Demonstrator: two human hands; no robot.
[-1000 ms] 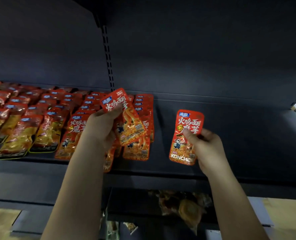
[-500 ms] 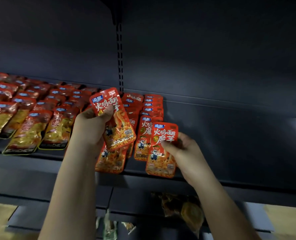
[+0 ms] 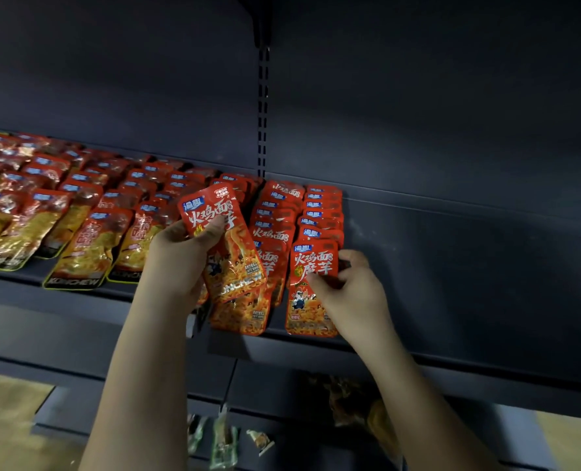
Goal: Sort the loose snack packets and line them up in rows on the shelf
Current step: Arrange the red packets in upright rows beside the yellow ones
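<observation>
The right hand [image 3: 347, 294] is bringing its red packet [image 3: 311, 287] in from the bare shelf [image 3: 452, 266] to the rightmost row's front edge, fingers pinching it flat for alignment. The left hand [image 3: 180, 263] is gripping a spare packet [image 3: 223, 239] clear above the rows.

left hand [image 3: 183, 260]: holds red packet [image 3: 228, 243] | right hand [image 3: 350, 294]: pinches front packet [image 3: 311, 287]

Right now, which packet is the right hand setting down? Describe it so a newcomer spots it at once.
Find the dark shelf and follow the red packet rows to the rightmost one. At its front end lies the packet under the right hand. Unlike its overlapped neighbours, its whole face shows, and bare shelf lies to its right.
</observation>
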